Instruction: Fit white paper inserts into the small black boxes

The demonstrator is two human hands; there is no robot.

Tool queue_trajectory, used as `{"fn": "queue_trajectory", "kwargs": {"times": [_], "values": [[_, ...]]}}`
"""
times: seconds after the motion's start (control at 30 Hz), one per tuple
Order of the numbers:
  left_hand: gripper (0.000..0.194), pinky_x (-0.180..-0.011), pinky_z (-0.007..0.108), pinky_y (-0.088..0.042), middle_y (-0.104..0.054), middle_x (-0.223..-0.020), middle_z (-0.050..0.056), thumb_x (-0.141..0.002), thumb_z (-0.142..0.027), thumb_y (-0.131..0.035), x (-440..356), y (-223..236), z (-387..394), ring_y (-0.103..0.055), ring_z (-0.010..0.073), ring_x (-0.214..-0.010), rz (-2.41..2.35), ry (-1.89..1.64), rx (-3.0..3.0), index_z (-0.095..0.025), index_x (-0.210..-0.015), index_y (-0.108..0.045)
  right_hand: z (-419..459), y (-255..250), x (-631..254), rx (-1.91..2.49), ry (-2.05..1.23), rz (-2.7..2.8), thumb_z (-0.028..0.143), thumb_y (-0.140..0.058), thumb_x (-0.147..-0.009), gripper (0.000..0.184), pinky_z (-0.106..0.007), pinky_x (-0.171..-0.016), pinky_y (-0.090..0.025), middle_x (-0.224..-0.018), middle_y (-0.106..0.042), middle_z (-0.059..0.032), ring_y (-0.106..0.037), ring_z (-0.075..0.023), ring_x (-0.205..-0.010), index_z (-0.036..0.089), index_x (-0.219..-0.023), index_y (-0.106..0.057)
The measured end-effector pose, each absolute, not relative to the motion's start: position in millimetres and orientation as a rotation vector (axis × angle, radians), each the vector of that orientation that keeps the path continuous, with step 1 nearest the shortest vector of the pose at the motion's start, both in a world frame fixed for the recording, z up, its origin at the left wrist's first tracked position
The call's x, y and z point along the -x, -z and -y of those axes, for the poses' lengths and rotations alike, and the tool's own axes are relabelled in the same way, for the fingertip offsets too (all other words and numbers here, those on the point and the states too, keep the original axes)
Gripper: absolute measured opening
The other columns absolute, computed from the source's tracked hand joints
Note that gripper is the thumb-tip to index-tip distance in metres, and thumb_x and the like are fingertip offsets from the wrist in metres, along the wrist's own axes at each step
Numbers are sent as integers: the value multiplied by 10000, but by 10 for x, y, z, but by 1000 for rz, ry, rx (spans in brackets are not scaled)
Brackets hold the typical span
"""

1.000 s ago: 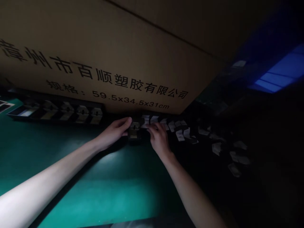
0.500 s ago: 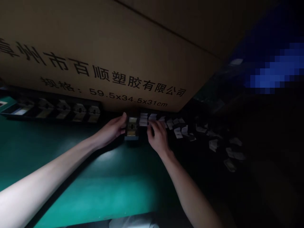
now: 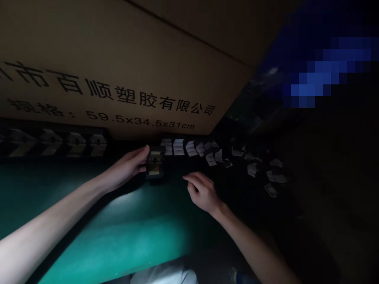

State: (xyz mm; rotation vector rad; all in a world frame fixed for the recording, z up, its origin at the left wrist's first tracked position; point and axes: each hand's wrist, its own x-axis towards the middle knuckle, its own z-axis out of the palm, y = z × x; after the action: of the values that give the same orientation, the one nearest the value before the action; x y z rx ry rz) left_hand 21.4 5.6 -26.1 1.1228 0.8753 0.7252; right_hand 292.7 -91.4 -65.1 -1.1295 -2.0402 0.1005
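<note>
My left hand (image 3: 134,162) grips the left side of a small dark hinged case (image 3: 155,172). The case stands open, with pale panels in both halves and a dark hinge between them. To its right is my right hand (image 3: 203,191), apart from the case and low over the green table. Its fingers are curled in towards the thumb; whether anything is between them I cannot make out. Behind the hands runs a row of small folded white cards (image 3: 179,147).
A large cardboard box (image 3: 133,51) with black printing rises behind the work area. More hinged pieces stand in a dark tray (image 3: 59,154) at the left on the green table (image 3: 124,232). Several loose folded pieces (image 3: 252,169) lie in shadow at the right.
My right hand has come away from the folded white cards, towards me. My left hand still grips the case. The whole view has shifted, so the box and tray appear further left.
</note>
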Motion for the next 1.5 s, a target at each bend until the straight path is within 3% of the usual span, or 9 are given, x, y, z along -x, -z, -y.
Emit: {"fn": "queue_trajectory", "kwargs": {"times": [0.17,0.3,0.57,0.7,0.93,1.07,1.2,1.33,1.5], "values": [[605,-968,319,-563,-801,-1150,97,-915,-700,-635,-211,270,-79,-688,267,-1205,-879,-688,-1072,-195,-1238,-717,1378,735,-3577,1320,23,1944,103,-525,-1003,302,-298,-770,-654,-1019,-752,-60,-747,-168,-912,241,-1174,-733],[639,-899,286,-558,-783,-1208,98,-859,-732,-678,-226,254,-72,-679,274,-1198,-894,-685,-1057,-208,-1220,-734,1478,851,-4156,1641,220,1750,212,-550,-999,232,-411,-855,-646,-1045,-748,-92,-740,-236,-966,228,-1125,-745],[662,-870,306,-572,-799,-1161,98,-806,-748,-722,-256,204,-51,-698,282,-1127,-915,-708,-1056,-205,-1181,-768,1034,907,-4560,1818,198,1704,449,-492,-1025,418,-531,-1058,-547,-1340,-685,-162,-640,-311,-1250,192,-1270,-714],[678,-833,316,-580,-810,-1110,103,-781,-752,-744,-254,206,-61,-708,297,-1104,-920,-703,-1070,-203,-1178,-780,875,856,-4476,1847,170,1788,509,-492,-1032,444,-563,-1075,-520,-1327,-718,-139,-639,-327,-1229,207,-1226,-752],[650,-865,286,-565,-814,-1127,93,-830,-731,-713,-250,218,-62,-707,267,-1141,-890,-689,-1051,-193,-1190,-769,1266,827,-4403,1828,189,1704,485,-520,-1040,403,-498,-920,-609,-1149,-793,-124,-735,-307,-1060,201,-1133,-791],[620,-893,291,-570,-807,-1167,82,-885,-710,-665,-234,235,-54,-729,245,-1077,-868,-693,-1052,-178,-1186,-772,1577,780,-4092,1695,56,1669,392,-602,-1020,270,-352,-716,-636,-1090,-809,-108,-773,-231,-877,214,-1102,-787],[603,-938,328,-589,-815,-1153,104,-891,-706,-654,-225,251,-52,-750,259,-1066,-863,-685,-1049,-192,-1175,-791,1616,570,-3507,1553,-288,1618,319,-668,-988,162,-260,-564,-578,-882,-791,-41,-706,-149,-651,242,-1062,-789],[603,-960,359,-611,-808,-1183,142,-873,-713,-665,-237,266,-63,-757,291,-1085,-868,-709,-1047,-190,-1137,-812,1243,260,-2920,1379,-677,1411,381,-725,-941,161,-237,-589,-564,-894,-724,-32,-684,-129,-708,234,-954,-787],[650,-839,373,-658,-821,-1097,154,-838,-740,-681,-236,249,-71,-766,320,-1054,-883,-766,-1000,-174,-1134,-803,574,162,-2414,1166,-1110,1112,543,-712,-920,317,-196,-373,-363,-569,-511,83,-444,-71,-417,227,-945,-701]]}}
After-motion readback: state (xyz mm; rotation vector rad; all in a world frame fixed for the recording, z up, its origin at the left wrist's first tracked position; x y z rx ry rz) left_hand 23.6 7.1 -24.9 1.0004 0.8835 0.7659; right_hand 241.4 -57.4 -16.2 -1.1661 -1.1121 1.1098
